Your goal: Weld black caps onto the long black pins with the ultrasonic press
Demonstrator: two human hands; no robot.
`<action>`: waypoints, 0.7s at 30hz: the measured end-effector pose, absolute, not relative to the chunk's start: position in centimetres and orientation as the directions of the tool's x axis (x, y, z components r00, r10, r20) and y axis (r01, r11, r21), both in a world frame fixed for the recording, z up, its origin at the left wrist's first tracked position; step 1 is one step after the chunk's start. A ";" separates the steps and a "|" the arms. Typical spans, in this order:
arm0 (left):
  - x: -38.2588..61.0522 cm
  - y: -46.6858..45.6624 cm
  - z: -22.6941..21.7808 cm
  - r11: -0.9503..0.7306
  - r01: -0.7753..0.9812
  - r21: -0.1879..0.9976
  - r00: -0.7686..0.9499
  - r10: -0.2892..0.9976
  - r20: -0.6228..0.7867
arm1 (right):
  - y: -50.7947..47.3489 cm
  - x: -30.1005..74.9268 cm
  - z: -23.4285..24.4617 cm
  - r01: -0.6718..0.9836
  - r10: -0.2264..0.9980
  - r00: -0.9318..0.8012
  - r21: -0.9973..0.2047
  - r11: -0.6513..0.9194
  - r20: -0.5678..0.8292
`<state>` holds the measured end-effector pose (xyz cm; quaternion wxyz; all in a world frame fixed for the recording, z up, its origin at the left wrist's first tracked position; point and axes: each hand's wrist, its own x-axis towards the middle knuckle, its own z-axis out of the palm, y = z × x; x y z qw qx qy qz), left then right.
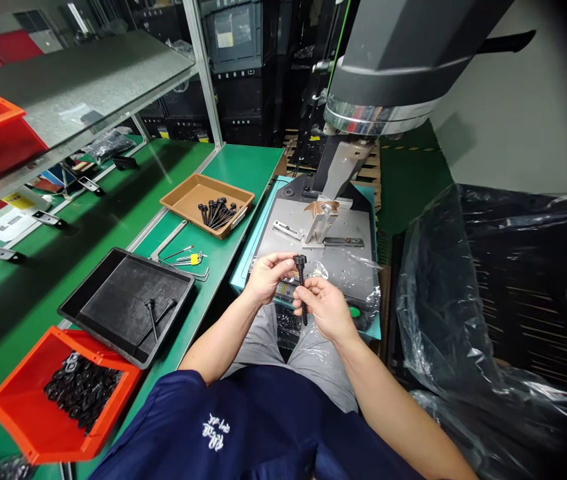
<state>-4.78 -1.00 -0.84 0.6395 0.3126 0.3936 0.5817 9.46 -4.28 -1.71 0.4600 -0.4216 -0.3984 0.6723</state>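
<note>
head view: left hand (267, 277) and right hand (327, 308) each pinch the upright black bolt (301, 273) tight; white shirt print (216, 431) illegible.

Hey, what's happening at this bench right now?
A seated person holds a long black bolt upright with both hands: the left hand pinches its head, the right hand grips the shank. More such bolts lie in a brown tray and a black tray on the green bench; an orange bin holds black rings.
</note>
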 end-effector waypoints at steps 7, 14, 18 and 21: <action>-5.1 -1.7 -0.6 0.109 -0.465 0.879 -0.016 0.991 -0.132 | -4.0 8.9 -2.6 -0.236 0.983 -0.143 -0.961 -0.147 -0.115; -7.0 -6.1 -1.0 0.036 -0.312 0.949 -0.096 0.993 -0.069 | -4.5 7.6 -4.2 -0.057 0.953 -0.298 -0.996 -0.071 -0.051; -14.9 -11.4 1.6 0.006 0.082 0.997 -0.326 0.945 0.021 | -4.9 7.9 -5.1 -0.001 0.893 -0.439 -0.993 -0.115 -0.103; -21.7 -17.0 4.4 0.275 0.500 0.821 -0.559 0.827 0.064 | -5.1 9.0 -5.5 0.033 0.851 -0.489 -0.979 -0.203 -0.193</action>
